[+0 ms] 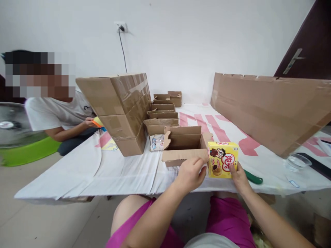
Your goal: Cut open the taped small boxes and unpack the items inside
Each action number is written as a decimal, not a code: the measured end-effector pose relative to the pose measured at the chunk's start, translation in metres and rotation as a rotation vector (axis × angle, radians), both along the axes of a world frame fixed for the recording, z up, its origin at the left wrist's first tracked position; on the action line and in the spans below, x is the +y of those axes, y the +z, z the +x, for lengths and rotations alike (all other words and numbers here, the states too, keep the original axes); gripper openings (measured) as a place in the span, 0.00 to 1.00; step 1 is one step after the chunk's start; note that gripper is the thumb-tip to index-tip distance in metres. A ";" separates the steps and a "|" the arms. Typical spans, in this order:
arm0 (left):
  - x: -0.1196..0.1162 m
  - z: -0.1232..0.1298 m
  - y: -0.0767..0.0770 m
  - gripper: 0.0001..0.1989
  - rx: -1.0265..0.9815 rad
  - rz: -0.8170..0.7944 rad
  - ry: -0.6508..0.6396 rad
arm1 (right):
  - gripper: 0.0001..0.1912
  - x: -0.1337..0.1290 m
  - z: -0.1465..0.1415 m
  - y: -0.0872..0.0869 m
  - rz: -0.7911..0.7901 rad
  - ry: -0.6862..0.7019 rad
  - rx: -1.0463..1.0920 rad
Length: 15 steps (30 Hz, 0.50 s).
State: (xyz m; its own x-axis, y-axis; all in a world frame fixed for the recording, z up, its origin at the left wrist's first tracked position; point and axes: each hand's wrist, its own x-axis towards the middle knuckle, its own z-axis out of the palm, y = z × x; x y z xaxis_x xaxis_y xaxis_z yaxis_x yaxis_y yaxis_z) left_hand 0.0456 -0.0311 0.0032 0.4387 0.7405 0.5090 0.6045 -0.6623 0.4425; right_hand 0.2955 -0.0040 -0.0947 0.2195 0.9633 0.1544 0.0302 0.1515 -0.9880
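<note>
In the head view a yellow snack box (219, 158) with a cartoon figure and red lettering is gripped by my right hand (239, 177) at its right side, thumb across the front. My left hand (190, 174) is just left of it, fingers curled together; whatever they may pinch is hidden. Behind my left hand stands an open cardboard box (181, 155), its flaps up. A clear printed packet (157, 142) lies against that box's left side. Under my right hand, the green handle (254, 178) of some tool shows on the white cloth.
Stacked sealed cartons (126, 127) rise at left, with a row of open boxes (162, 116) running back beside them. A long cardboard panel (266, 110) stands at right, near a clear plastic bowl (297, 162). Another person (59, 113) crouches at far left, holding something colourful.
</note>
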 end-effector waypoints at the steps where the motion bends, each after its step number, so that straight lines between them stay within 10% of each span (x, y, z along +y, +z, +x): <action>1: 0.000 0.006 -0.005 0.15 0.055 -0.080 0.006 | 0.28 -0.002 0.002 0.001 -0.019 -0.011 0.003; 8: 0.016 0.025 -0.040 0.35 0.072 -0.545 0.145 | 0.32 -0.010 0.028 0.016 0.048 -0.076 -0.009; 15: 0.024 0.025 -0.047 0.38 0.007 -0.632 0.134 | 0.40 -0.002 0.049 0.022 0.153 -0.136 0.078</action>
